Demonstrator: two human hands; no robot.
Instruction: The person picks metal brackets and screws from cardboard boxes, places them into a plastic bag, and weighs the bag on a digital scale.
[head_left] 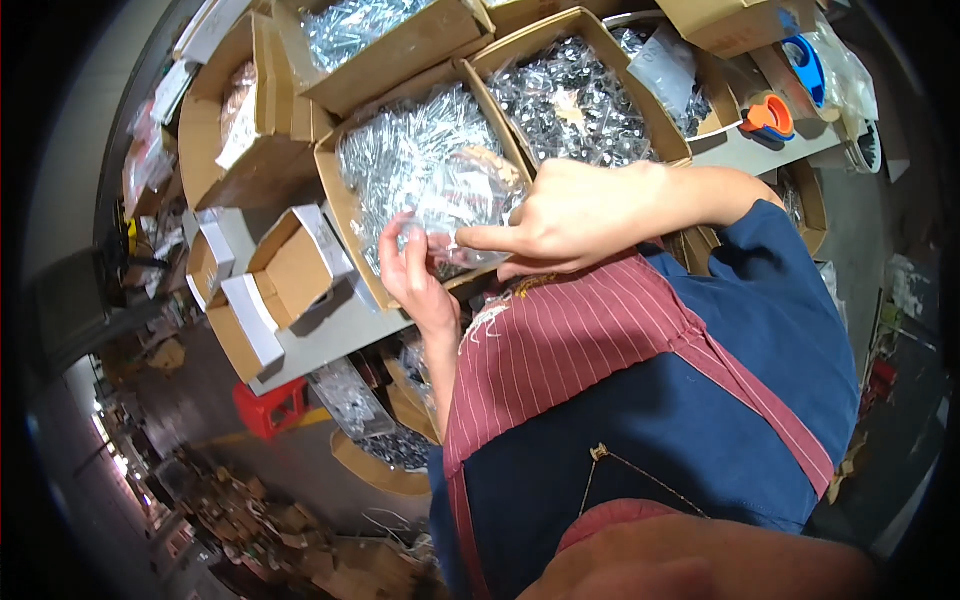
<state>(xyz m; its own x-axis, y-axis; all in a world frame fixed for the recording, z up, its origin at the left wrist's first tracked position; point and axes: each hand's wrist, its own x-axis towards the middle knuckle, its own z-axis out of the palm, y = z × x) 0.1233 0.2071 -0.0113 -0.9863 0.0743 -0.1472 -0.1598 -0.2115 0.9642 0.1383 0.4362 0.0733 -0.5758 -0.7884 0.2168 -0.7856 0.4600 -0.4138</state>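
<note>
Evidently the person works close against the body: the pinstriped maroon apron (580,340) lies nearest, at five o'clock from the clear plastic bag (462,208), which sits between the two hands, over the near part of a bin. The right hand (572,218), at three o'clock, has its fingers curled on the bag, forefinger stretched leftward across it, probably to steady the film. The left hand (425,285), at seven o'clock, is half curled, its raised fingers meeting the bag's lower left edge as if to support it; whether they pinch it, I cannot tell. Just beneath is the cardboard bin (343,222) of bagged silver screws (385,150), likely set there to spare reaching. At one o'clock, a neighbouring carton (483,88) holds bagged black fittings (545,75), its wall presumably keeping the kinds apart. Toward half past eight, an open white-and-brown box (298,262) rests on the worktable (335,335). Farther out, at eleven, another carton holds bluish bagged screws (360,30); between two and three sits an orange ring-shaped object (768,117); and at half past seven a red plastic stool (268,405) stands on the floor.
</note>
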